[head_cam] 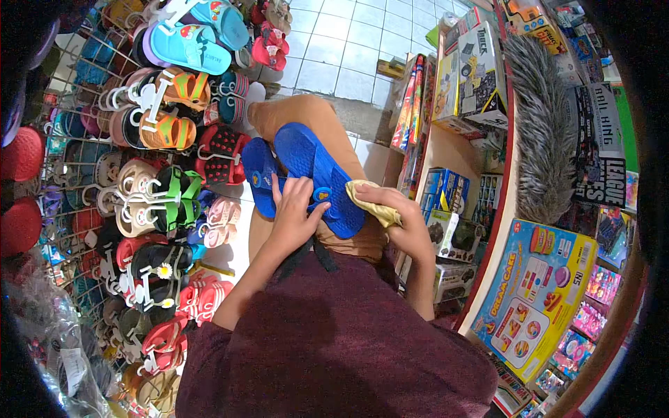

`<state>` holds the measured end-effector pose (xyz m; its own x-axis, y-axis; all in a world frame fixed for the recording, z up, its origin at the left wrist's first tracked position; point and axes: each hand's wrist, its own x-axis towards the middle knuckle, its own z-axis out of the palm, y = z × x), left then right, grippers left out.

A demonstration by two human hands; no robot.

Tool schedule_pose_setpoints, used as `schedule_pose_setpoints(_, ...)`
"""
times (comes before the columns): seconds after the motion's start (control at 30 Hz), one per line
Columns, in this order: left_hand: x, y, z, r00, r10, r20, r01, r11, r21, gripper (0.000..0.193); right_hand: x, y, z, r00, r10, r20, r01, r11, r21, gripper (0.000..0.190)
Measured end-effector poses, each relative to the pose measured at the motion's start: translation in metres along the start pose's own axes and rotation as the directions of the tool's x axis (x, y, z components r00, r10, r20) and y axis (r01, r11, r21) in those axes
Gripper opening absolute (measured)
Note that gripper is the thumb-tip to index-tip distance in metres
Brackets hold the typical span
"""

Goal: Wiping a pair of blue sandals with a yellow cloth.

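A pair of blue rubber slide sandals (pixel 298 149) rests across my lap on tan trousers (pixel 334 125). Each sandal's strap carries a round badge. My left hand (pixel 293 214) grips the pair at the straps, its thumb beside the badge of the right-hand sandal; part of the other strap is hidden under the fingers. A folded pale yellow cloth (pixel 375 210) is in my right hand (pixel 402 211), which presses it against the edge of the same sandal near the heel end.
On the left, a wire grid rack (pixel 78 130) holds many hanging children's sandals, including turquoise slides (pixel 183 48). To the right stands a shelf with boxed toys (pixel 470 78), a grey fluffy item (pixel 541 130) and a yellow-and-blue toy box (pixel 533 298). White floor tiles (pixel 334 47) lie ahead.
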<state>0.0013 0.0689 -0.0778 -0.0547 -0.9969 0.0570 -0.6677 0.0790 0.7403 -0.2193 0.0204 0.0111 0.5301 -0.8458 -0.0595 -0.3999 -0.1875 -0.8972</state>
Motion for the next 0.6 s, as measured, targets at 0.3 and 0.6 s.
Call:
schedule_pose_setpoints(0.3, 0.006, 0.005, -0.016, 0.991, -0.112, 0.069, 0.121, 0.981, -0.150, 0.068, -0.038, 0.021, -0.019, 0.935, 0.007, 0.354, -0.046, 0.994, 0.101, 0.064)
schedule_pose_setpoints(0.6, -0.004, 0.008, -0.006, 0.997, 0.041, 0.067, -0.031, 0.990, -0.138, 0.066, 0.042, 0.009, -0.074, 0.983, -0.169, 0.076, 0.151, 0.969, 0.196, 0.055)
